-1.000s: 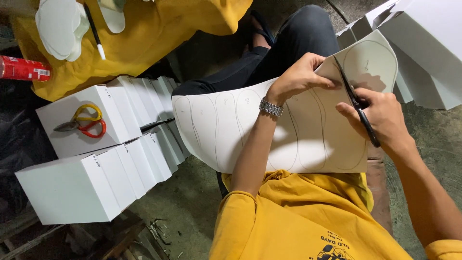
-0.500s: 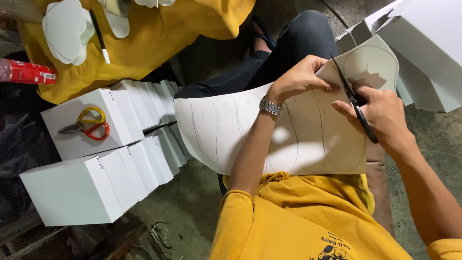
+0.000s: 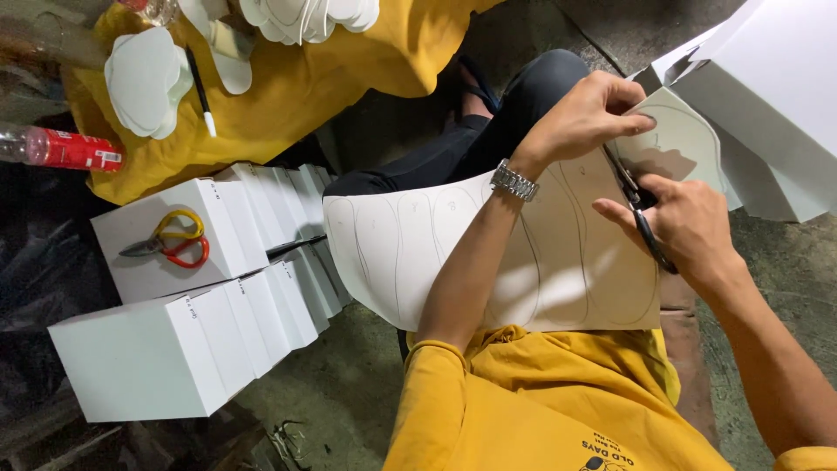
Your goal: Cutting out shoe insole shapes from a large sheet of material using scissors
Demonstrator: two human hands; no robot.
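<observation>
on a rough concrete floor (image 3: 349,410), white boxes (image 3: 174,288) stand in rows beside a yellow cloth (image 3: 305,78) strewn with cut white shapes (image 3: 144,78). across the lap, a white card sheet (image 3: 418,244) with pencilled curves bends upward; the left hand (image 3: 584,113) pinches its upper edge, the right hand (image 3: 689,222) is closed around black scissors (image 3: 641,214) biting into it.
</observation>
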